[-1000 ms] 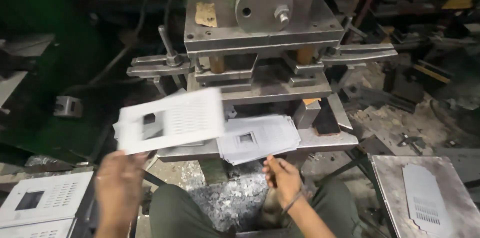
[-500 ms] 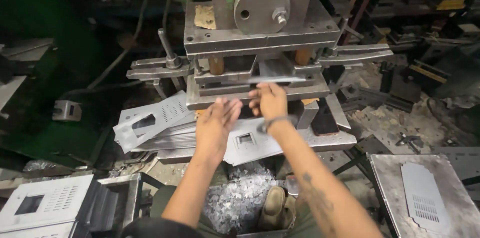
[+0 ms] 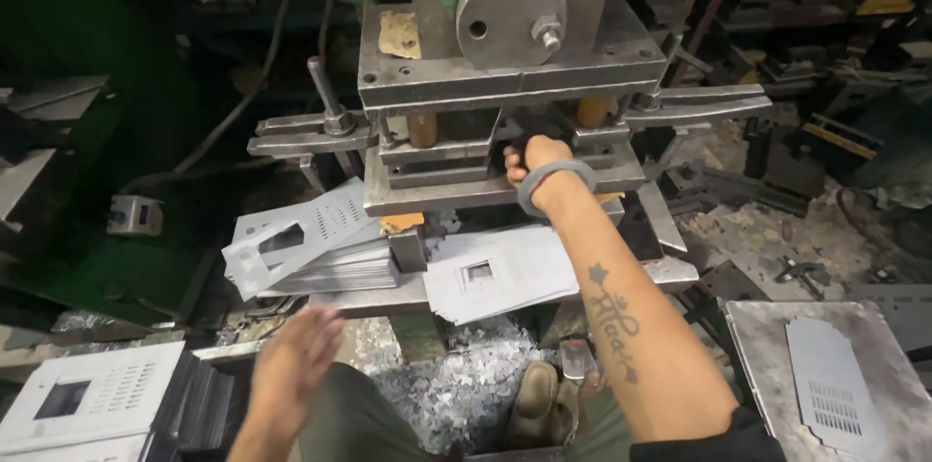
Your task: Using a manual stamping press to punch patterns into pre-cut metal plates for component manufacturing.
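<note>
My right hand is in the gap of the press now, fingers pushed past the plates and out of sight — can't tell how far they're curled or whether they've got the sheet, which I can't see in there either. Grey bangle sits at the wrist, forearm stretched straight in. My left hand has dropped back toward my lap, open, fingers spread, holding nothing, blurred.

Half a sec ago both hands were up at the die together; now only the right is in, left has let go and pulled away. A sec ago the left was carrying a punched sheet in from the side — that's no longer in it.

So I judge the blank is fed & the right is just seating it.

Around: stack of punched grey sheets left of the die, another pile in front, white panels at lower left, one sheet on the tray at right, metal scrap by my shoe.
</note>
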